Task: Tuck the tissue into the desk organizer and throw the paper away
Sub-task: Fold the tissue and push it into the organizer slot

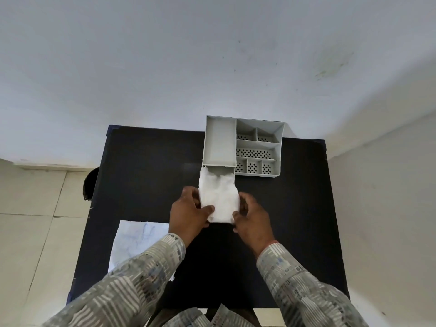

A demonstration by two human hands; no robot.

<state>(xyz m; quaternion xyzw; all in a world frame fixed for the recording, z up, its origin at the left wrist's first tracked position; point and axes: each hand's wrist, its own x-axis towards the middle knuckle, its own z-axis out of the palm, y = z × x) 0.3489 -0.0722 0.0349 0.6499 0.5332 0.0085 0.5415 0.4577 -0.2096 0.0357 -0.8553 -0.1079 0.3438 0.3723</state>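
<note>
A white folded tissue (218, 197) is held flat between both hands in front of the grey desk organizer (278, 156). Its far edge touches the organizer's near wall below the long left compartment. My left hand (188, 213) grips the tissue's left edge and near corner. My right hand (253, 218) grips its right edge. A crumpled white sheet of paper (136, 241) with faint blue marks lies on the black table (146, 173) at the near left, partly hidden by my left sleeve.
The organizer stands at the table's far edge against a white wall; its smaller perforated compartments are on the right. A dark round object (90, 182) sits on the tiled floor left of the table.
</note>
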